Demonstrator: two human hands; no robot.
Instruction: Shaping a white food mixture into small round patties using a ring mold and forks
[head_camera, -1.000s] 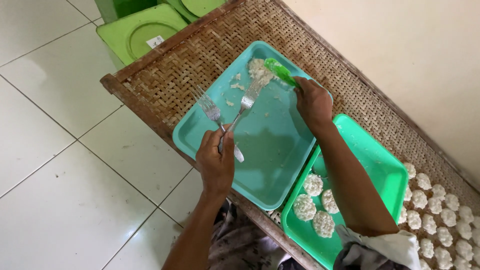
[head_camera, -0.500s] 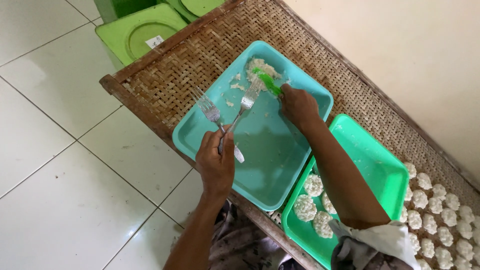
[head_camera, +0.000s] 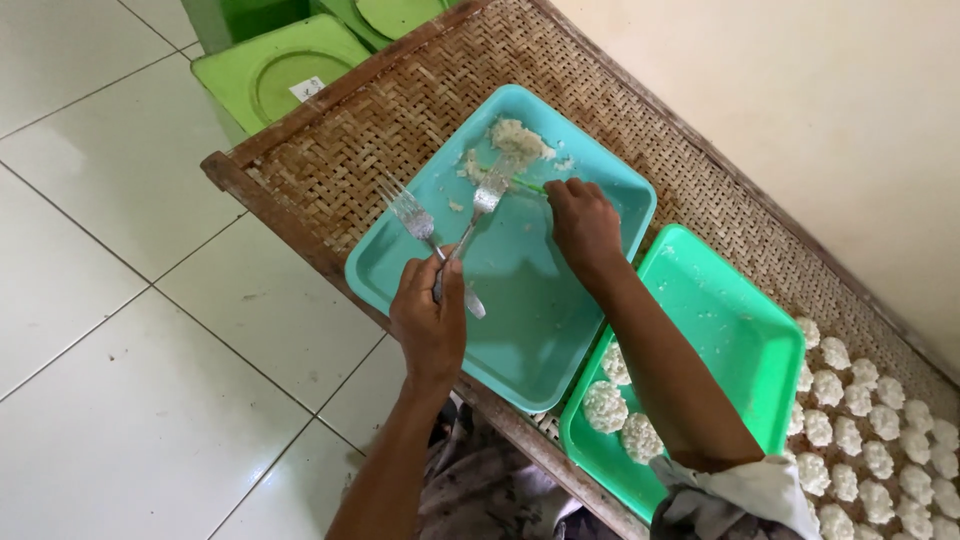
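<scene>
My left hand (head_camera: 430, 315) grips two metal forks (head_camera: 447, 228) by their handles, crossed, tines pointing away over a teal tray (head_camera: 530, 320). One fork's tines touch a small pile of white rice dough (head_camera: 515, 140) at the tray's far end. My right hand (head_camera: 583, 222) is closed on a thin green utensil (head_camera: 528, 185) whose tip reaches that pile. Most of the green utensil is hidden in the fist.
A brighter green tray (head_camera: 730, 330) to the right holds three white rice patties (head_camera: 622, 410). Several more patties (head_camera: 870, 430) lie on the woven bamboo rack (head_camera: 370, 130). Green plastic stools (head_camera: 275, 75) stand beyond it on white floor tiles (head_camera: 120, 380).
My right hand has moved left and nearer along the teal tray, bringing the green utensil down to the dough pile. My left hand with the forks has stayed about where it was.
</scene>
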